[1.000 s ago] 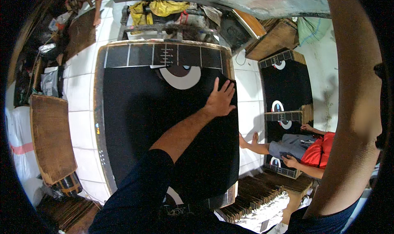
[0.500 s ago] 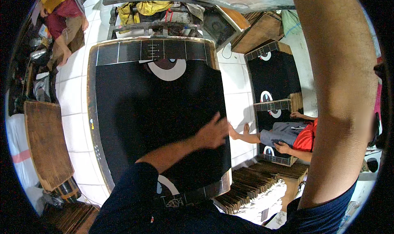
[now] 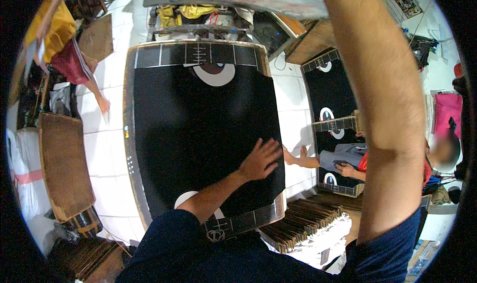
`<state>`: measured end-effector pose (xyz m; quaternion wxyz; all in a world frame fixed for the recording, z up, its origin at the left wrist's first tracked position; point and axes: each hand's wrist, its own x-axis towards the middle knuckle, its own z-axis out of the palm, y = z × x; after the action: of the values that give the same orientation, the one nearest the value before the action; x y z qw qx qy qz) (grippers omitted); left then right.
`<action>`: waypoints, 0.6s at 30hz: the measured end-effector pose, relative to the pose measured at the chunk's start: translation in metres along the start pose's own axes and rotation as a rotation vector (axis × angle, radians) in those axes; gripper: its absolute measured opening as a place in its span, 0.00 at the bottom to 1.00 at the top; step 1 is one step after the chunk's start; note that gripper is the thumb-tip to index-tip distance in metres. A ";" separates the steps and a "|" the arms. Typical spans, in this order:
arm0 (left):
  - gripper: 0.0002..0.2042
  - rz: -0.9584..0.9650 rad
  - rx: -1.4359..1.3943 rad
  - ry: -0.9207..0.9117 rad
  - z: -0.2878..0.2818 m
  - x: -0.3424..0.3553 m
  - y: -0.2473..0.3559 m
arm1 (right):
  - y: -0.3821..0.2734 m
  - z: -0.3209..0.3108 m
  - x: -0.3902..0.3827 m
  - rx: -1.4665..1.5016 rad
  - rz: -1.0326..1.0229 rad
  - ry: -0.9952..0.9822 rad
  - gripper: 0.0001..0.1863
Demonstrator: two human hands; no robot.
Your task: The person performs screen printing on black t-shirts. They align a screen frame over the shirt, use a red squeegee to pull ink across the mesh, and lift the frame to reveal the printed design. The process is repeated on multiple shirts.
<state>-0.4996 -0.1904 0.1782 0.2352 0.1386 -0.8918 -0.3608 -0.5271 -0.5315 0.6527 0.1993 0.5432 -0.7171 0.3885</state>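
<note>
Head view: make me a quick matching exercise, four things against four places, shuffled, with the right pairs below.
1. Left hand
2. Yellow material
3. Brown panel
4. Row of thin boards

A. Left of the large board
B. Near the large board's lower right corner
C. Over the right half of the black cloth
D. Beyond the large board's far end

Pairs: 1-C, 2-D, 3-A, 4-B
</note>
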 end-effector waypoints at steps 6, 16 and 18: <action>0.27 -0.386 -0.549 1.033 -0.193 -0.014 0.025 | 0.040 -0.005 -0.161 0.230 -0.315 0.230 0.16; 0.38 -1.098 -1.768 1.475 -0.192 -0.109 0.004 | 0.122 0.045 -0.417 0.405 -0.100 -0.288 0.14; 0.34 -1.255 -1.406 1.367 -0.159 -0.132 -0.012 | 0.140 0.081 -0.400 0.406 -0.178 -0.351 0.16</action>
<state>-0.3038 -0.2358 0.2282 0.4722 0.5605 0.0426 -0.6790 -0.5151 -0.3290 0.2718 -0.0074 0.6919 -0.5976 0.4050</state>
